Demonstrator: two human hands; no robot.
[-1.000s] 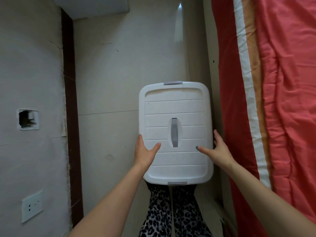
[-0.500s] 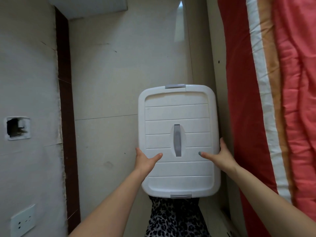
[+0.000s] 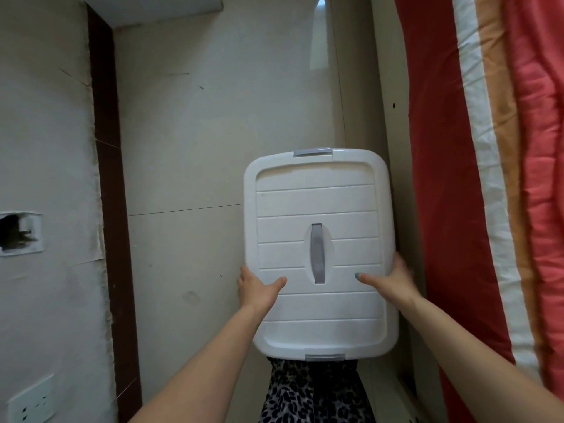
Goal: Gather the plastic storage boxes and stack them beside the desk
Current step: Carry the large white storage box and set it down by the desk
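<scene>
A white plastic storage box point(image 3: 317, 206) with a ribbed lid, a grey centre handle and grey clips at both ends is held in front of me above the floor. My left hand point(image 3: 258, 290) grips its left side with the thumb lying on the lid. My right hand point(image 3: 389, 280) grips the right side, thumb also on the lid. Only the lid shows; the box body below it is hidden. No other box and no desk are in view.
A red quilt point(image 3: 525, 178) with white and orange stripes hangs close on the right. A wall with a broken socket hole point(image 3: 18, 233) and a white outlet point(image 3: 30, 401) runs along the left, edged by a dark skirting point(image 3: 113, 239). Pale tiled floor point(image 3: 198, 148) lies ahead.
The box has shifted slightly right and lower in view, nearer the quilt, with both hands still on its sides. The left wall features have slid further left.
</scene>
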